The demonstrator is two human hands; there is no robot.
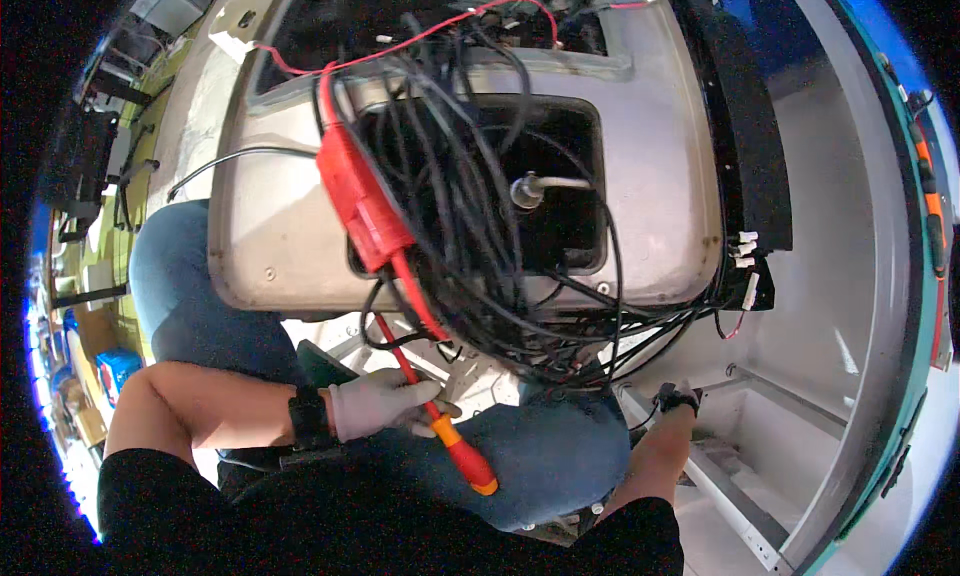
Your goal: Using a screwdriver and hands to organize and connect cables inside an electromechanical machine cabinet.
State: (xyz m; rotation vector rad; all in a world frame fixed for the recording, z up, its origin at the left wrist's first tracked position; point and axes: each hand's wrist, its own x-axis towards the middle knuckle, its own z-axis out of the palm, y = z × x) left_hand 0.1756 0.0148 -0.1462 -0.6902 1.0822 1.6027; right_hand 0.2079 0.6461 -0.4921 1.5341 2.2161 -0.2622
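Observation:
My left hand [375, 406], in a white glove, is closed around a screwdriver [467, 459] with a red and orange-yellow handle and a long red-sleeved shaft. The handle lies over my thigh, and the shaft points up and away toward the lower edge of a beige metal panel [660, 136]. Hanging over that panel is a thick bundle of black cables [475, 246], with a red plastic holder [362, 201] on a red cable beside it. Low on the right, my right hand [683, 390] reaches beside a metal frame rail; its fingers are too small and hidden to read.
A square opening in the panel shows a silver connector [527, 190] behind the cables. White-tipped wires [745, 248] hang at the panel's right side. A grey metal wall [820, 176] curves along the right, beside a rail [725, 491]. Shelving and boxes stand far left.

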